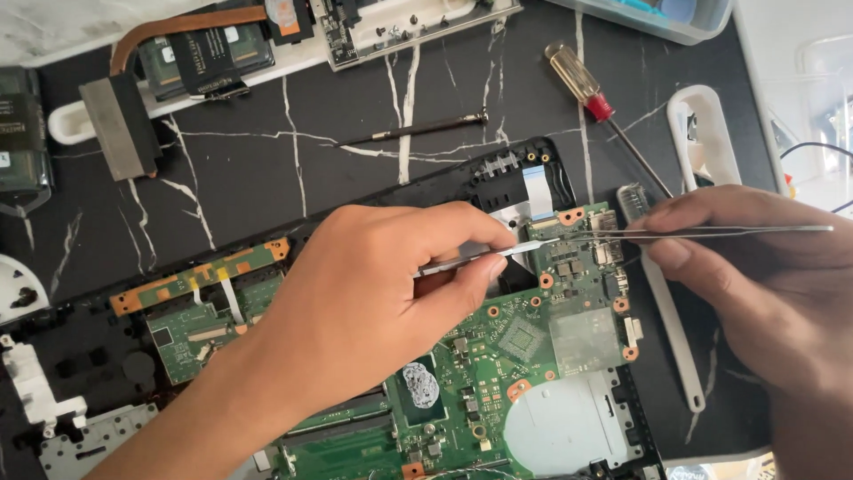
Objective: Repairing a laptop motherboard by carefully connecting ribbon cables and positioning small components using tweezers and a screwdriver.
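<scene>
Left hand [373, 293] over motherboard [524, 356] (tool-tip touching)

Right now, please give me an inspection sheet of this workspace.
Surface: black marbled table, white veins.
Job's things: green circuit board in an open black laptop base; tweezers; thin metal tool.
Clutter: screwdriver, thin rod, heatsink with copper pipe, white plastic tools.
Fingers: left hand pinches the thin metal tool; right hand pinches the tweezers.
Cables: flat ribbon cable.
Surroundings: clear plastic box.
</scene>
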